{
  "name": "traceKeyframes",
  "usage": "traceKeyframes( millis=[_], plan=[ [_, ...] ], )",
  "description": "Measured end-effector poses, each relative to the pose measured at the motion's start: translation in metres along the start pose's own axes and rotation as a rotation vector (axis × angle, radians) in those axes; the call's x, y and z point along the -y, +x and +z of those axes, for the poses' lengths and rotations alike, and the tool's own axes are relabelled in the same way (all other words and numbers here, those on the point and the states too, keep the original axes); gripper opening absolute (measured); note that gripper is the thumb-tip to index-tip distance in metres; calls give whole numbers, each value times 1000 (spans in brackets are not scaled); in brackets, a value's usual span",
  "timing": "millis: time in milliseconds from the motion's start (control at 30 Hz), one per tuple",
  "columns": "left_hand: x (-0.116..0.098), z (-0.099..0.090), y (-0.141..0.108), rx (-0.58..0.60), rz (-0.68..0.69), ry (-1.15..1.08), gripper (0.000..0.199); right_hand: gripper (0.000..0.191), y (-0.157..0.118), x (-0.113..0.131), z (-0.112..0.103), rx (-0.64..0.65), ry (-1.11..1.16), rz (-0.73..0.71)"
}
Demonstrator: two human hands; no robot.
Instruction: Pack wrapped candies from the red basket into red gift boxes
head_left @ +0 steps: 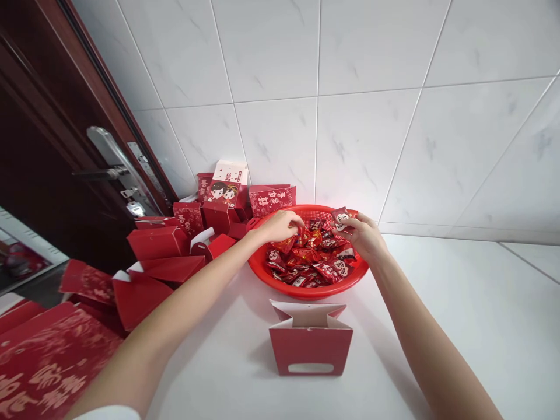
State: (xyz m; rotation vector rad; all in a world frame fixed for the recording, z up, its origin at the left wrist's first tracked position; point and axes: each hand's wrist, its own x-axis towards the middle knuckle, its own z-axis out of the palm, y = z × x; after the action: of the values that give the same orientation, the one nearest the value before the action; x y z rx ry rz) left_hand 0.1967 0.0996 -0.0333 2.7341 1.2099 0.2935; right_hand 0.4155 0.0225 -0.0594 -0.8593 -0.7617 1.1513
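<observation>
A red plastic basket filled with red-wrapped candies stands against the tiled wall. My right hand is over the basket's right side, its fingers closed on a wrapped candy with a white print. On the left side of the basket, my left hand reaches in with curled fingers over the candies; what they hold, if anything, is hidden. In front of the basket a red gift box stands upright with its top open and an oval cut-out low on its front.
Many red boxes are piled on the left, some folded up. One with a cartoon couple leans on the white tiled wall. A dark door with a handle stands at the far left. The white tabletop extends right.
</observation>
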Motion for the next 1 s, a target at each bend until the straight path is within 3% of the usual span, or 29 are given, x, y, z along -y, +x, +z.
traceKeyframes(
  millis=[100,233,400,600,733,867,1000],
  plan=[
    [-19,11,14,105,104,-83,38,30,2,-6,0,-54,4,-42],
    [-37,26,33,282,133,25,44,30,6,-11,-3,-88,5,-77],
    [-37,41,55,279,98,116,61,31,9,-12,-6,-122,16,-99],
    [-40,54,76,311,91,111,47,30,9,-13,-6,-111,-3,-101],
    [-39,47,75,376,1,100,47,28,8,-12,-5,-118,14,-101],
    [-32,25,67,500,-72,152,45,25,6,-9,-2,-145,31,-83],
    [-29,3,58,474,-202,266,34,25,5,-9,-1,-154,33,-69]
  ],
)
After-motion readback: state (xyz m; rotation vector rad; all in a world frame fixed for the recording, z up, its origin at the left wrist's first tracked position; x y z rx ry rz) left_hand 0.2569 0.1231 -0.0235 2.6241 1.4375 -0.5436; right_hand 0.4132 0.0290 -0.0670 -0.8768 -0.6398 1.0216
